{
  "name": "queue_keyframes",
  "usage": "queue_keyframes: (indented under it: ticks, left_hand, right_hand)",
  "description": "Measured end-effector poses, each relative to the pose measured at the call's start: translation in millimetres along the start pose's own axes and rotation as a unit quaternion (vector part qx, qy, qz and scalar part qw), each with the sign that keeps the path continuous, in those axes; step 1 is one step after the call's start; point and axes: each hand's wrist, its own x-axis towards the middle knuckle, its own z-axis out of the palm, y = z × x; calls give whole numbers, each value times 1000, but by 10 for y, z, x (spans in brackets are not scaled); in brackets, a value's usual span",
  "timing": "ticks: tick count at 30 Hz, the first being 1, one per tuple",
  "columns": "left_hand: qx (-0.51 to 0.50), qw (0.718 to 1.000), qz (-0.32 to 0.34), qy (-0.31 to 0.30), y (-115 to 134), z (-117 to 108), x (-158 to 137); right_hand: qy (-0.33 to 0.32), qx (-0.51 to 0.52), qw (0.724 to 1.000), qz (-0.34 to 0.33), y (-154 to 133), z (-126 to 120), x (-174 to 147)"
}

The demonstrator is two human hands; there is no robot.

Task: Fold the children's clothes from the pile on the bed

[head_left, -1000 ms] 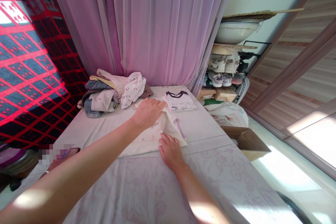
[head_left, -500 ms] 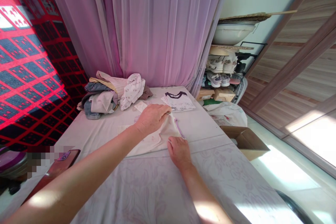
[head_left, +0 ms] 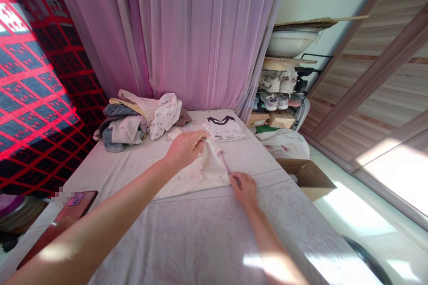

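Note:
A cream-white garment with lilac trim (head_left: pixel 214 167), probably a child's shirt, lies partly folded across the bed. My left hand (head_left: pixel 187 148) pinches its far edge and lifts the cloth a little. At the near right corner, by the lilac edging, my right hand (head_left: pixel 244 188) has its fingers closed on the fabric. Just beyond the garment rests a folded white shirt with a dark neckline (head_left: pixel 225 128), lying flat on other folded cloth. My left forearm and hand hide part of the cream garment.
A heap of loose clothes (head_left: pixel 129 127) sits at the back left of the bed (head_left: pixel 187 240). A phone in a reddish case (head_left: pixel 72 207) lies by my left forearm. Purple curtains (head_left: pixel 194 35) hang behind. An open cardboard box (head_left: pixel 306 178) and a shoe rack (head_left: pixel 281 91) stand right.
My right hand has shifted right along the garment to its lilac-edged corner, and the cloth there is drawn flatter. My left hand keeps its hold on the far edge. The view has shifted slightly.

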Motion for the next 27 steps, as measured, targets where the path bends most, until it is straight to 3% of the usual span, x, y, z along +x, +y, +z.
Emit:
queue_keyframes:
  ticks: [3,8,15,20,24,27]
  left_hand:
    - [-11,1000,14,5,-59,60,52]
    - [22,996,76,34,-203,87,102]
    - [122,991,-42,-43,-488,126,-40]
    - [121,984,-127,-42,-650,298,-156]
    - [-2,983,-180,-39,-784,452,-209]
    - [-172,955,-237,-37,-827,520,-190]
  right_hand:
    - [-4,12,1000,-5,-18,45,17]
    - [4,-37,998,54,-22,97,40]
    - [15,-42,998,37,7,109,-8]
    - [23,-45,998,27,15,123,-23]
    - [22,-42,999,20,21,127,-32]
    - [25,-37,999,23,17,125,-35]
